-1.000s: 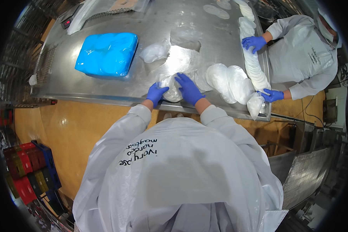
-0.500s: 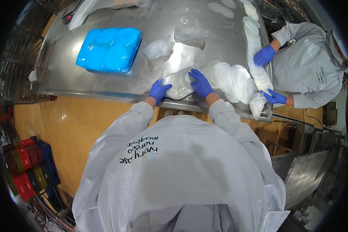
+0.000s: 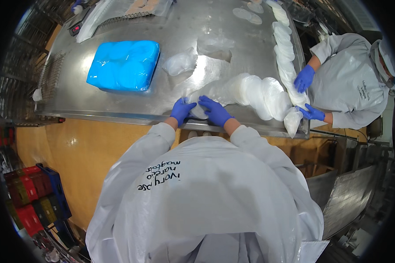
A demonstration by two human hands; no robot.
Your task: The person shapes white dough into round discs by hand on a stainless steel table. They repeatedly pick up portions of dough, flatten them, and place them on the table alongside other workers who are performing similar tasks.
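Along the near edge of a steel table [image 3: 131, 105], thin, pale round sheets [image 3: 263, 96] lie overlapped in a row running to the right. At its left end, my left hand [image 3: 182, 110], in a blue glove, has its fingers bent in at the edge of one translucent round sheet [image 3: 198, 112]. My right hand [image 3: 216, 111], also gloved in blue, pinches the same sheet from the other side, with its fingertips close to those of the left. Crumpled clear plastic [image 3: 181, 63] lies beyond my hands.
A bright blue wrapped block [image 3: 123, 65] rests at the left. On the right, a co-worker's blue-gloved hands [image 3: 304, 79] touch another overlapped row of pale sheets [image 3: 283, 48]. A small knotted clear bag [image 3: 292, 120] sits at the near right corner. Wire racks [image 3: 48, 79] stand at the left.
My right hand has moved left, closer to my left hand. The bunched sheets between them now stretch out flatter toward the row on the right.
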